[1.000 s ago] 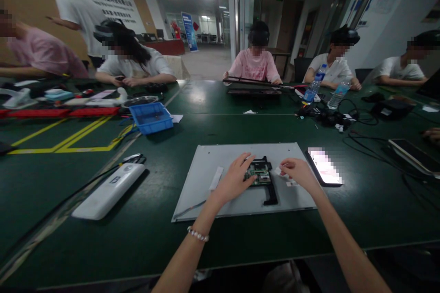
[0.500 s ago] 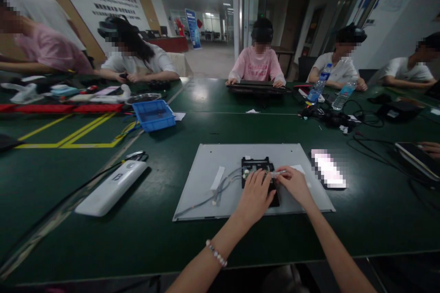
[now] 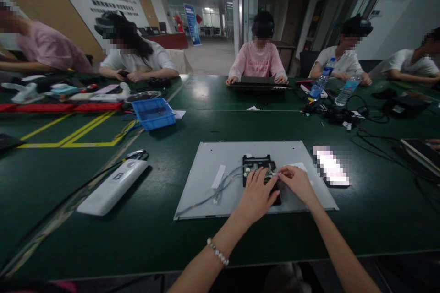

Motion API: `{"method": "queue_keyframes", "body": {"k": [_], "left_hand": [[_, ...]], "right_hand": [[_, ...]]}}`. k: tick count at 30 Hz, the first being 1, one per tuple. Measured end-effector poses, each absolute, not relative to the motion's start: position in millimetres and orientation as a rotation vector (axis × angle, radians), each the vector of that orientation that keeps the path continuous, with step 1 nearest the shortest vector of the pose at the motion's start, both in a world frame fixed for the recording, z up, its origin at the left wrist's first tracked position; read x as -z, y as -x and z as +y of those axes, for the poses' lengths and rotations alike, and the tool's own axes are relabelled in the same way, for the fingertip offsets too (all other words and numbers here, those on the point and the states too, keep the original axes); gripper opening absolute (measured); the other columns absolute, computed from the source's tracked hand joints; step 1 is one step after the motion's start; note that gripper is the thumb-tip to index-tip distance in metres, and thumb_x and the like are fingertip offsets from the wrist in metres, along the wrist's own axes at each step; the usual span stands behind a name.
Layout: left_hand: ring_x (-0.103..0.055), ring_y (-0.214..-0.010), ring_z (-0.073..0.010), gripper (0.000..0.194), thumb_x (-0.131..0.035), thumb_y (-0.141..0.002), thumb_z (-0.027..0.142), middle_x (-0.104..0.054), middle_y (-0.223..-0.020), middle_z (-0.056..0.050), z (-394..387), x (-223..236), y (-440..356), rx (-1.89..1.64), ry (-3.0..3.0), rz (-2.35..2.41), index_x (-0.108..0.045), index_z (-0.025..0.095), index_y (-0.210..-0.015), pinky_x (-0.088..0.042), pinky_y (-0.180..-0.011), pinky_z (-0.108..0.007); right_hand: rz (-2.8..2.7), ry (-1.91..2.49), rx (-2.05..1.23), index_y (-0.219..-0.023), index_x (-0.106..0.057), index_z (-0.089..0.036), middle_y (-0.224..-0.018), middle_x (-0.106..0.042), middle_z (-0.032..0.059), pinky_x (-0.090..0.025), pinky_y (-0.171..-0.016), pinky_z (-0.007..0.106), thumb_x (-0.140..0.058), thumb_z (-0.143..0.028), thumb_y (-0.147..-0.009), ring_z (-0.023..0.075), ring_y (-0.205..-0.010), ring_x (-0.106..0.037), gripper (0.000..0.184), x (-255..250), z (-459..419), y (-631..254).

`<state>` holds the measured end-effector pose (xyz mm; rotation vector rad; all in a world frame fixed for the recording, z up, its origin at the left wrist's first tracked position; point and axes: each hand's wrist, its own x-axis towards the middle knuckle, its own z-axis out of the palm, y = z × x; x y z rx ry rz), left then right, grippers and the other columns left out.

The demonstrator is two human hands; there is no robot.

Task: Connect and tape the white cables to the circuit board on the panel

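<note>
A flat grey panel (image 3: 194,169) lies on the table in front of me, with a black frame (image 3: 259,160) holding a small circuit board on its middle. My left hand (image 3: 253,192) rests over the frame's near part, fingers stretched and apart, covering much of the board. At the board's right edge my right hand (image 3: 296,182) is closed in a pinch; a tiny pale bit shows at the fingertips, too small to name. Thin grey wires (image 3: 225,185) run from the frame's left side to the panel's near left corner. A white paper strip (image 3: 219,176) lies beside them.
A white power bank (image 3: 115,187) with a black cable is on the left, a phone (image 3: 332,167) on the right. Farther off are a blue basket (image 3: 154,114), plastic bottles (image 3: 321,82) and tangled black cables (image 3: 335,113). Several people sit around the green table (image 3: 213,126).
A pale strip visible at my right fingertips before is now mostly hidden, and those fingers have shifted slightly. My left hand stays on the frame. The camera view has moved a little.
</note>
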<state>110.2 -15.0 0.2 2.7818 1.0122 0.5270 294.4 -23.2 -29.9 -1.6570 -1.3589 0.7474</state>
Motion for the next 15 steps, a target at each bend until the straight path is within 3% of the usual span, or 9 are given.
{"method": "queue_keyframes", "body": {"k": [15], "left_hand": [[-0.038, -0.125, -0.0279, 0.036, -0.045, -0.089, 0.033, -0.046, -0.131, -0.011, -15.9, -3.8, -113.2, -0.508, -2.804, 1.036, -0.045, 0.022, -0.123, -0.023, -0.107, -0.050]], "right_hand": [[-1.538, 1.701, -0.469, -0.084, -0.066, -0.019, -0.091, -0.066, 0.0066, -0.050, -0.068, 0.030, -0.054, -0.025, -0.075, 0.0173, -0.070, -0.062, 0.016, 27.0, -24.2, -287.2]]}}
